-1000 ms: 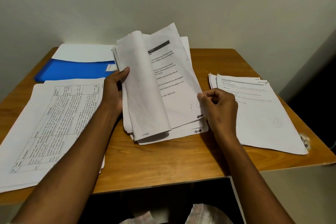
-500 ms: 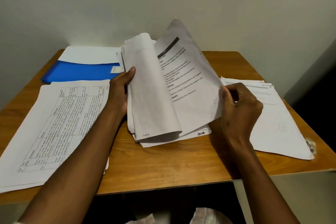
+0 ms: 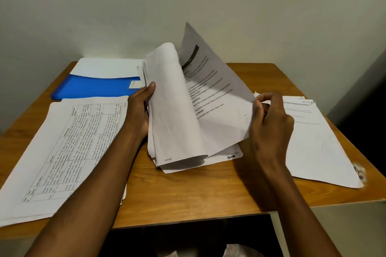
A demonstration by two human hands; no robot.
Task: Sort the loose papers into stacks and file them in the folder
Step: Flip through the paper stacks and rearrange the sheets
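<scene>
A bundle of white papers (image 3: pixel 173 123) lies in the middle of the wooden table (image 3: pixel 188 194). My left hand (image 3: pixel 140 108) holds its top sheets curled back at the left edge. My right hand (image 3: pixel 269 123) pinches the right edge of a printed sheet (image 3: pixel 217 94) and holds it raised steeply off the bundle. A stack with a printed table (image 3: pixel 62 152) lies at the left. Another stack (image 3: pixel 313 142) lies at the right, partly behind my right hand. The blue folder (image 3: pixel 94 85) lies at the back left with a white sheet (image 3: pixel 104 68) on it.
A plain wall stands right behind the table. The table's front edge runs close below my forearms, with a dark gap under it. A worn, chipped spot (image 3: pixel 359 171) marks the table's right edge beside the right stack.
My right hand has lifted the printed sheet higher and swung it to the right, away from the bundle. My left hand keeps the curled sheets back.
</scene>
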